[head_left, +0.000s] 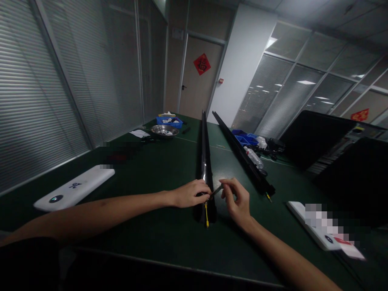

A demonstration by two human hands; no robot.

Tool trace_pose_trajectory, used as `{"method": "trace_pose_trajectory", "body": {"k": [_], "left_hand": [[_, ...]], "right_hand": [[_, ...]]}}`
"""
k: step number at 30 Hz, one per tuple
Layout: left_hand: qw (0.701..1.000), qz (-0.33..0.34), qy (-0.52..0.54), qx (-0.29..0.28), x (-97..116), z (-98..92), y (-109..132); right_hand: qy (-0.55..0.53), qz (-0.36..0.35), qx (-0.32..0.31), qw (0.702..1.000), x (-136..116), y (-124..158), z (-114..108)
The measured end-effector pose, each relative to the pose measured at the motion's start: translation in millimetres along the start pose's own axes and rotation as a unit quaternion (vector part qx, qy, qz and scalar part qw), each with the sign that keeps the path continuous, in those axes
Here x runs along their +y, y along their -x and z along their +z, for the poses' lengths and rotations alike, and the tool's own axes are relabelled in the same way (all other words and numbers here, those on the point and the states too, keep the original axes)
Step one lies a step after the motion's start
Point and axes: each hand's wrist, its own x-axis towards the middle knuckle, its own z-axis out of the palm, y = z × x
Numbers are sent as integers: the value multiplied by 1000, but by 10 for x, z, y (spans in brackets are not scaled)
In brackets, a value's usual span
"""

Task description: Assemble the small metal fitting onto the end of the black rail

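Note:
A long black rail (205, 153) lies down the middle of the dark green table (157, 169), its near end by my hands. My left hand (190, 193) rests on the rail's near end with its fingers curled round it. My right hand (237, 199) is closed in a pinch on a thin dark tool (216, 191), whose tip points at the rail beside my left fingers. A yellow wire (206, 214) hangs out of the rail's near end. A second black rail (242, 155) lies to the right, also with a small yellow tip (268, 197).
A white flat device (75, 188) lies at the left and another (315, 228) at the right. Blue bins (247, 139), a plastic bottle (253, 157), a metal bowl (164, 130) and a blue tray (169, 121) sit further back. Black monitors (315, 139) stand at the right.

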Motion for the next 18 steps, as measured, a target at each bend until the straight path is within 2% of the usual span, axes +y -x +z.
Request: {"method": "trace_pose_trajectory", "body": {"k": [9, 18], "left_hand": [[1000, -8, -3, 3, 29, -6, -7], [998, 5, 41, 38, 10, 16, -13]], "right_hand": [[-1, 1, -1, 1000, 5, -2, 5], [35, -51, 20, 998, -9, 12, 12]]}}
